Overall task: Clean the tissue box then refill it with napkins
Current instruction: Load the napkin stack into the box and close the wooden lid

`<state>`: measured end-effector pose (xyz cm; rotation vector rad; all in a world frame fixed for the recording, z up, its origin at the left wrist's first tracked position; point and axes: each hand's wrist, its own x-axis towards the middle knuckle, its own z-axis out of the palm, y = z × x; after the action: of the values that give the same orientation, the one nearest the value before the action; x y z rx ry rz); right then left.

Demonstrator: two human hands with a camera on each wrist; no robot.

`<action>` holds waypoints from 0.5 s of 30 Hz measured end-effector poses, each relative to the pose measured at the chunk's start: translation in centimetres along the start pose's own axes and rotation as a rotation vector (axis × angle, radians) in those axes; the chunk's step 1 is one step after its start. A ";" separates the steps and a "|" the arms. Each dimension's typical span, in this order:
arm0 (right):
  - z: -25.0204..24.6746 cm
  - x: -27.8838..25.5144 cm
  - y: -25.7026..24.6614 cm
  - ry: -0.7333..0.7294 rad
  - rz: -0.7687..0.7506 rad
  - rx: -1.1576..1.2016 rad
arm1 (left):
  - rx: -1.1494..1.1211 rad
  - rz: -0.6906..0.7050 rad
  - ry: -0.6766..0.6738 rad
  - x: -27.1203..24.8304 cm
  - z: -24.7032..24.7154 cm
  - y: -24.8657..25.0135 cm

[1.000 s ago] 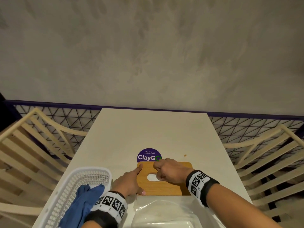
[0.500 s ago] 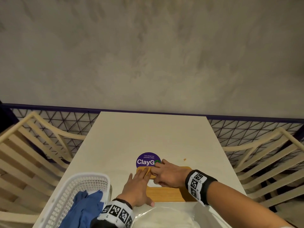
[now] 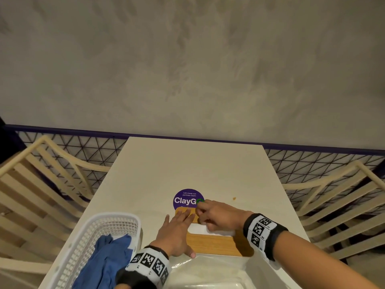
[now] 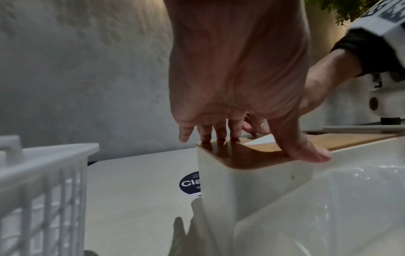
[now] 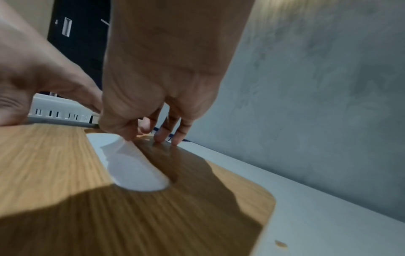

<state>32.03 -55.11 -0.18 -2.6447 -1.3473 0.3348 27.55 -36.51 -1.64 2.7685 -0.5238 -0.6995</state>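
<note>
Head view, wooden-lidded tissue box (image 3: 210,244) pressed by flat-fingered left hand (image 3: 177,232), napkin (image 5: 131,161) at lid slot pinched by right hand (image 3: 218,215), bench (image 3: 187,167) beneath.

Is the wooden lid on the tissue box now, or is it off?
On. The wooden lid sits flush on the tissue box, and a white napkin shows through its slot.

Table (image 3: 208,170) bears basket (image 3: 87,243), tissue box (image 3: 210,244), sticker (image 3: 185,200).

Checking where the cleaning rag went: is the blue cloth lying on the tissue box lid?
No, the blue cloth lies inside the white basket, left of the tissue box.
</note>
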 end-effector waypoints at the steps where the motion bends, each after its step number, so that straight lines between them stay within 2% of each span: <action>1: 0.0 0.0 0.0 -0.001 0.023 0.034 | -0.018 -0.003 -0.004 0.0 0.0 0.0; 3: 0.1 0.0 0.0 -0.001 0.069 0.099 | -0.073 -0.018 0.038 0.1 -0.2 0.3; 6: 0.2 0.2 0.3 -0.011 0.117 0.180 | -0.076 -0.026 0.275 0.6 -0.6 0.8; 8: 0.2 0.4 0.5 -0.020 0.130 0.219 | -0.053 -0.046 0.364 0.8 -0.7 1.5; 15: 0.2 0.3 0.3 -0.006 0.190 0.269 | 0.085 -0.094 0.421 2.0 0.4 2.3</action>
<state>32.36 -54.99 -0.48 -2.5474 -0.9752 0.5090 28.38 -39.45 -2.12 2.9149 -0.3423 -0.0995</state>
